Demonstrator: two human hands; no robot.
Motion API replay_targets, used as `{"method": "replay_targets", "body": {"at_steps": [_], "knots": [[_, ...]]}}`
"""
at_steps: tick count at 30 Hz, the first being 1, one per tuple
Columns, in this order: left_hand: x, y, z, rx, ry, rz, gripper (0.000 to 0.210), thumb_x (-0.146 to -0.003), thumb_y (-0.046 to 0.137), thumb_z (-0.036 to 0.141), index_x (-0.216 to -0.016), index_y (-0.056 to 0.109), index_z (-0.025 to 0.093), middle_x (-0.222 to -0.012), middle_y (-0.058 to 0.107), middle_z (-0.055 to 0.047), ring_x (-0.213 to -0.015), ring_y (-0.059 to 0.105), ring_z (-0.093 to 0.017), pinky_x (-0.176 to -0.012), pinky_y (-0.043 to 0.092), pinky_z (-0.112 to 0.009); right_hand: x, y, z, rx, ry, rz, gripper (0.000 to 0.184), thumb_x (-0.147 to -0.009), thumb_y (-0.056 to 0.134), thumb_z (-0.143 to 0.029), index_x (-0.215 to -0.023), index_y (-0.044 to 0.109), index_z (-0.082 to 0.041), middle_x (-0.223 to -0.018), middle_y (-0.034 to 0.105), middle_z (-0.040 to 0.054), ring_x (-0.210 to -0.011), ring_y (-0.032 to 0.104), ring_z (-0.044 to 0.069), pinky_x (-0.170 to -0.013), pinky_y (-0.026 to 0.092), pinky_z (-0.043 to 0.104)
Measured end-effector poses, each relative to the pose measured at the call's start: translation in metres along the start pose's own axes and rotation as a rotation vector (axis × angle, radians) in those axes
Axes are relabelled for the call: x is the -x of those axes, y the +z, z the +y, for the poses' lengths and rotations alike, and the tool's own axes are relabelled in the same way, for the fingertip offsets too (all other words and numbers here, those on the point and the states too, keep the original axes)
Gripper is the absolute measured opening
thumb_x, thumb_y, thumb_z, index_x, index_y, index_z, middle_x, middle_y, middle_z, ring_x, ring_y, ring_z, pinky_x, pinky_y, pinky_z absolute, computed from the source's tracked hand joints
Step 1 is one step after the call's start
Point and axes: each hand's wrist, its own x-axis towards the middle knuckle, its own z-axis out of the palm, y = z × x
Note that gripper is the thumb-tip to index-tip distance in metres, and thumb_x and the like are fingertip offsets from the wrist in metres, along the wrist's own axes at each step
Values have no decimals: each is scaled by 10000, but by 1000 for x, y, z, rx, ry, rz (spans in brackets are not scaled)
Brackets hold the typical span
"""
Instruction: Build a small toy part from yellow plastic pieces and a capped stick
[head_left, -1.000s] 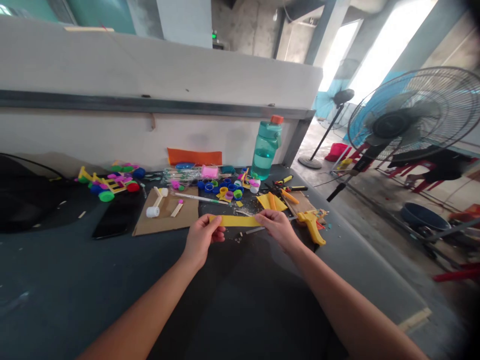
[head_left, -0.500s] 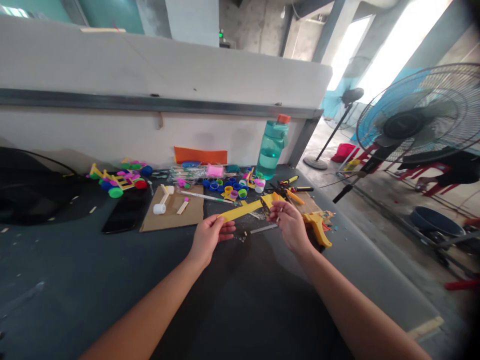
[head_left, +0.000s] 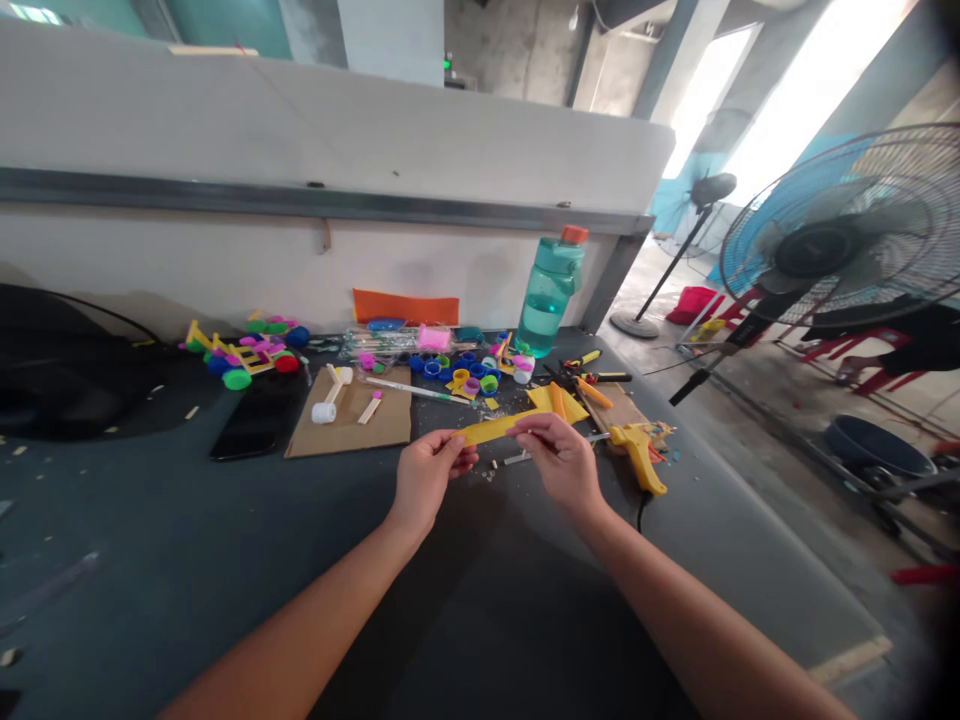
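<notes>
The dark surface (head_left: 480,620) carries a cardboard (head_left: 349,432) sheet on the left and a bottle (head_left: 546,300) at the back. Over it are the left hand (head_left: 420,480) and right hand (head_left: 564,468), a glue gun (head_left: 639,456) just right of the latter. A yellow strip (head_left: 487,430) spans between them, left fingers pinching one end, right fingers apparently pinching the other. Behind lie caps (head_left: 431,369).

Tall white window (head_left: 814,95): glare is burning out detail (the brightest patch).
Pale grey partition wall (head_left: 225,130): faint shadows are showing beside the turquoise plastic bottle (head_left: 541,312).
Dark grey tabletop (head_left: 465,610): shadow is pooling at its front.
Flat yellow strip (head_left: 487,430): focus is looking slightly soft.
Black wire-caged fan (head_left: 817,248): shape is stretching near the darkening right edge.
</notes>
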Motion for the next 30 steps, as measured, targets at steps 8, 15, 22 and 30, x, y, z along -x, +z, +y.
{"method": "replay_targets", "body": {"at_steps": [8,15,22,30], "knots": [[11,11,4,136,-64,-115,211,-820,648,281,-949,666,115,-905,742,-108,-824,715,-201,-751,580,-312,0,20,11,-333,245,-33,209,-706,702,-302,-877,636,-201,-774,688,10,-607,643,161,-621,556,319],[16,14,4,197,-139,-207,186,-833,636,235,-978,677,127,-1039,722,-124,-975,690,-232,-816,574,-344,2,25,11,-274,246,58,270,-690,726,-266,-912,581,-217,-701,663,-31,-635,638,159,-621,521,291],[20,16,2,174,-167,-262,168,-819,663,260,-918,692,127,-960,727,-111,-926,695,-208,-771,575,-304,4,27,13,-145,226,61,241,-699,717,-273,-902,601,-216,-729,693,-9,-644,634,163,-637,498,287],[19,15,4,160,-131,-229,157,-768,704,191,-904,689,114,-904,738,-101,-905,701,-203,-823,568,-315,3,26,14,-58,137,145,292,-699,719,-285,-935,561,-220,-781,626,-18,-628,559,132,-600,456,257]]}}
